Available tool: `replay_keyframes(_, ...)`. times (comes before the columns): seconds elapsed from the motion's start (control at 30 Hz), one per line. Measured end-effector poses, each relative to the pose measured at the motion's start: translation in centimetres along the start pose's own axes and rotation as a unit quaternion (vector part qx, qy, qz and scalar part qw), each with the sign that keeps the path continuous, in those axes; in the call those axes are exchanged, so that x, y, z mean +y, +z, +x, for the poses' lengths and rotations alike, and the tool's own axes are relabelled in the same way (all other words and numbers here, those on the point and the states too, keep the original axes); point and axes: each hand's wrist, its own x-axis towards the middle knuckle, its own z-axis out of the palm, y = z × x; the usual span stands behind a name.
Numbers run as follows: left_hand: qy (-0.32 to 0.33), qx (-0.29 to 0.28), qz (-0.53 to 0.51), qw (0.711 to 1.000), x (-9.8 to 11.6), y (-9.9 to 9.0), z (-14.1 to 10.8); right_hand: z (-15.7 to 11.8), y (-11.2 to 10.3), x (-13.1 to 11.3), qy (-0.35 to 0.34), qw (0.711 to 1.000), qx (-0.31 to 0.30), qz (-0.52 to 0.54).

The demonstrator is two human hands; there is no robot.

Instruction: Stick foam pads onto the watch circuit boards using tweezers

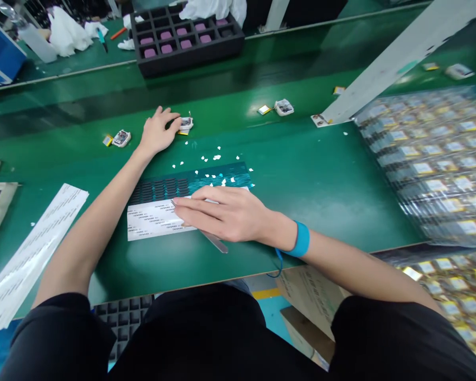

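My left hand point(157, 132) lies on the green bench mat point(301, 174), its thumb and fingertips curled against a small white packet point(186, 124) with a yellow strip beneath it. Similar packets point(121, 138) lie to its left. My right hand point(226, 213) rests on a white label sheet point(158, 219) and grips flat steel tweezers point(216, 242), their shank showing below the palm. The sheet overlaps a teal ridged mat point(218, 179), with small white flakes point(210, 163) scattered above it. A blue wrist strap point(300, 239) circles my right wrist.
Plastic-wrapped rows of flat yellow-tabbed pouch cells point(432, 164) fill the right side. Label strips point(31, 254) lie at the left. A black foam tray point(186, 37) with pink pieces stands beyond the bench's raised ledge. A pale board point(396, 58) slants across the upper right.
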Motion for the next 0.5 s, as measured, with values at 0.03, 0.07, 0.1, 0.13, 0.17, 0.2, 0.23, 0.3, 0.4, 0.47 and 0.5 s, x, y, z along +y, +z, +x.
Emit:
replay_keyframes(0.03, -0.014, -0.005, 0.000, 1.000, -0.2, 0.8, 0.6, 0.0, 0.1, 0.0, 0.000, 1.000, -0.003, 0.001)
replay_keyframes(0.07, -0.031, -0.011, 0.007, 0.999, -0.1, 1.4, 0.9, 0.0, 0.2, 0.0, 0.001, 1.000, -0.006, 0.003)
replay_keyframes(0.1, -0.043, -0.015, 0.013, 0.999, 0.3, 1.8, 1.0, 0.0, 0.2, 0.0, 0.005, 1.000, -0.008, 0.005)
replay_keyframes(0.13, -0.049, -0.021, 0.010, 0.999, 1.1, 2.0, 0.6, 0.0, 0.3, -0.1, 0.016, 1.000, -0.007, 0.006)
replay_keyframes(0.17, -0.053, -0.029, -0.001, 0.998, 2.2, 1.9, 0.0, 0.1, 0.2, -0.1, 0.035, 0.999, -0.004, 0.008)
replay_keyframes(0.2, -0.054, -0.037, -0.016, 0.998, 3.6, 1.8, -1.0, 0.2, 0.2, -0.1, 0.061, 0.998, 0.001, 0.012)
replay_keyframes(0.23, -0.058, -0.048, -0.042, 0.996, 5.1, 1.5, -2.4, 0.3, 0.1, -0.1, 0.091, 0.996, 0.007, 0.018)
replay_keyframes(0.3, -0.063, -0.067, -0.090, 0.992, 8.6, 0.8, -6.0, 0.4, -0.1, 0.0, 0.156, 0.987, 0.025, 0.039)
replay_keyframes(0.4, -0.064, -0.058, -0.108, 0.990, 13.3, 0.0, -12.4, 0.3, -0.4, -0.1, 0.228, 0.971, 0.053, 0.046)
replay_keyframes(0.47, -0.082, -0.060, -0.113, 0.988, 15.6, -0.1, -16.2, 0.1, -0.4, -0.2, 0.237, 0.971, 0.039, 0.013)
replay_keyframes(0.5, -0.093, -0.058, -0.121, 0.987, 16.5, 0.0, -17.7, 0.0, -0.4, -0.3, 0.229, 0.973, 0.020, -0.007)
